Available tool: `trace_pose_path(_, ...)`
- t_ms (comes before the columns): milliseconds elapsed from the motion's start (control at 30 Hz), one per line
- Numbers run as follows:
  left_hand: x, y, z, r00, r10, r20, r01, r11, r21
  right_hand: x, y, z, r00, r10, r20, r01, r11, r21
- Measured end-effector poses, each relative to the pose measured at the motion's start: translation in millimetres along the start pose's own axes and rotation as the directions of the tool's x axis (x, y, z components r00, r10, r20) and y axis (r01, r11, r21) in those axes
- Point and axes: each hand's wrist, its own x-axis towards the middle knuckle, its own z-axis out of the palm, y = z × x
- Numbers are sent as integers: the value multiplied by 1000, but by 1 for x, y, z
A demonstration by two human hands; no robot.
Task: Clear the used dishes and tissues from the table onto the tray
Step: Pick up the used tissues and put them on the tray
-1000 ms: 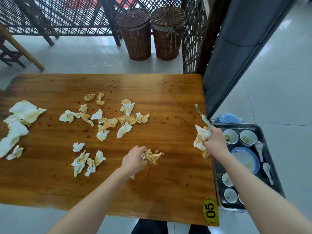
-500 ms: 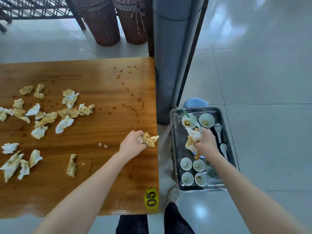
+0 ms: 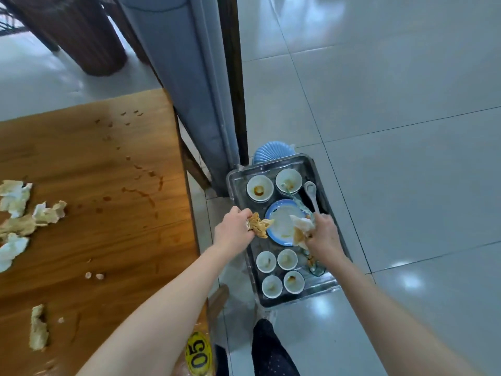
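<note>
Both hands are out past the right edge of the wooden surface (image 3: 108,213) and over the metal tray (image 3: 325,287), which sits low beside that edge with a strip of floor between the two. The left hand (image 3: 234,229) has its grip curled tight on a crumpled, brown-stained tissue (image 3: 259,226), held above the tray's near-left rim and just touching the edge of the blue-rimmed plate (image 3: 280,213). The right hand (image 3: 324,234) has its grip clamped on another wad of tissue (image 3: 299,227) over the plate's right side, and a thin greenish strip (image 3: 294,199) runs up from it toward the far bowls. On the tray, two white bowls (image 3: 259,188) stand along the far rim, a white spoon (image 3: 311,194) lies by the right rim, and four small cups (image 3: 266,261) cluster at the near end, leaving little bare metal except along the left wall. A blue ribbed object (image 3: 272,150) shows past the tray's far rim, hard against a grey padded column (image 3: 189,90). More used tissues (image 3: 16,210) lie near the surface's left side and a long one (image 3: 38,332) near its front edge, with stained bare wood between them and the right edge. A yellow "05" tag (image 3: 199,354) hangs at the front corner. Pale tiled floor (image 3: 406,131) lies open to the tray's right.
</note>
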Motion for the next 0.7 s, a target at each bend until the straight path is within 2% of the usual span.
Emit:
trace_pose_path(167, 21, 16, 25, 1000, 15, -17, -14, 998, 63, 11, 18, 4, 999, -23, 33, 23, 1000, -13)
trace_pose_path(433, 52, 33, 62, 997, 37, 71, -44, 995, 95, 26, 36, 18, 980, -147, 131, 173, 962, -211)
trace_pose_path(633, 67, 35, 75, 991, 91, 95, -97, 994, 59, 37, 44, 25, 981, -137, 141, 166, 961, -220)
trace_pose_path(700, 69, 32, 79, 981, 100, 167, -105, 994, 21, 38, 47, 27, 975, -121, 188, 161, 964, -210)
